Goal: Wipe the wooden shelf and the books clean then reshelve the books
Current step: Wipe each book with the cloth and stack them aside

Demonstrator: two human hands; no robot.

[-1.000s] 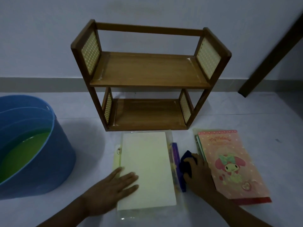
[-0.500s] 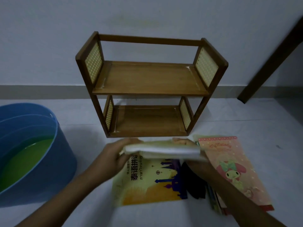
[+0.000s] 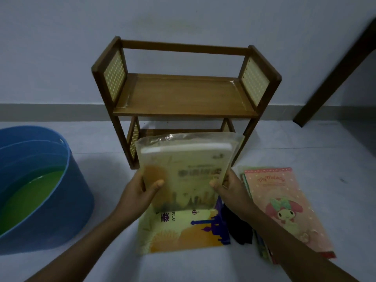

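A small two-tier wooden shelf [image 3: 183,98] with cane side panels stands against the wall, both tiers bare. I hold a pale yellow book in a clear plastic sleeve [image 3: 187,169] upright in front of the lower tier. My left hand [image 3: 140,192] grips its left edge and my right hand [image 3: 227,188] its right edge. Under it a yellow book with purple buildings [image 3: 183,231] lies flat on the floor. A dark cloth [image 3: 238,226] lies beside that book. A pink cartoon book [image 3: 284,204] tops a small stack at the right.
A blue tub [image 3: 61,200] holding green liquid sits on the floor at the left. A dark wooden beam [image 3: 335,74] leans against the wall at the upper right. The floor is pale grey.
Both hands lifted the sleeved book off the floor and tipped it upright, cover facing me. My right hand left the dark cloth on the floor. The yellow book beneath is now uncovered.
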